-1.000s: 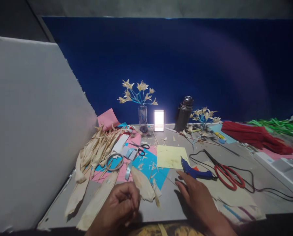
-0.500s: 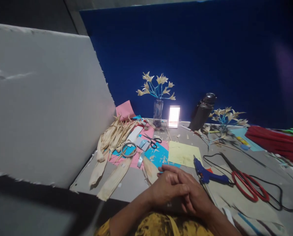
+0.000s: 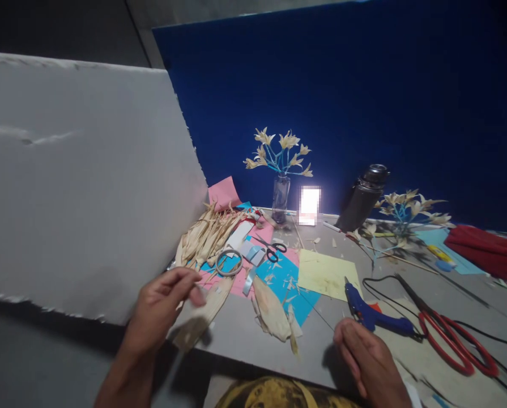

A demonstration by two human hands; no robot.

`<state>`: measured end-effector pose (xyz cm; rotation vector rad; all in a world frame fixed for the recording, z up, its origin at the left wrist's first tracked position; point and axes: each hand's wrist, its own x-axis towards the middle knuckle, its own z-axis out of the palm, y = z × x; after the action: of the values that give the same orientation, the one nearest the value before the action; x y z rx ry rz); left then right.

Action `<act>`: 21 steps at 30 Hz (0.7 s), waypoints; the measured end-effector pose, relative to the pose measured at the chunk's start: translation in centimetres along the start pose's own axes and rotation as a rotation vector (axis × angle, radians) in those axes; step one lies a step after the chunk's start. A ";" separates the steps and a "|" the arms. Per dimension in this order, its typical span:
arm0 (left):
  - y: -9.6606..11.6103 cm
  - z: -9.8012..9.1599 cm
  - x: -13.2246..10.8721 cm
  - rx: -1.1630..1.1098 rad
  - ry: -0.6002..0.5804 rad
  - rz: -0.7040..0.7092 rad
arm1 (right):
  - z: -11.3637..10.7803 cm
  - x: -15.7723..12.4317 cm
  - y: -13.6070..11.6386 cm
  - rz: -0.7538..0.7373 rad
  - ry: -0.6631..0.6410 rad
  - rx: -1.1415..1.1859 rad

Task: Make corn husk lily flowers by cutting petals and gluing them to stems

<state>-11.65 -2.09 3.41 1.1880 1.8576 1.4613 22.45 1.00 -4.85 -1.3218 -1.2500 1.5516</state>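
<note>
My left hand [image 3: 166, 309] is raised over the table's front left, its fingers curled together; anything in them is too small to make out. Close beside it lie a long corn husk strip [image 3: 213, 309] and a roll of tape [image 3: 229, 263]. My right hand [image 3: 366, 357] is closed at the front edge, with a thin dark strand [image 3: 319, 314] running up and left from its fingertips. Just beyond that hand rests a blue glue gun [image 3: 378, 317]. Between the hands lies a broad pale husk piece [image 3: 272, 309] on blue paper [image 3: 308, 303].
Red-handled scissors [image 3: 452, 334] and a black cord lie at right. Small black scissors [image 3: 274, 249], yellow paper [image 3: 327, 272] and a husk pile [image 3: 206, 232] sit mid-table. Behind stand a glass vase [image 3: 281, 198] of husk flowers [image 3: 278, 150], a flask [image 3: 363, 198] and a white side panel [image 3: 87, 181].
My hands were clasped together at the front edge and have parted. The left moved left and up over the husks, the right moved right beside the glue gun. The view shifted slightly.
</note>
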 end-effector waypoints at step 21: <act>-8.5 0.9 11.4 0.442 0.086 -0.052 | -0.5 0.5 1.9 0.008 -0.169 -0.366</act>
<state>-19.38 7.70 -3.36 1.2726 2.3334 1.1187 22.92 1.12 -6.78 -1.4411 -1.6987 1.5125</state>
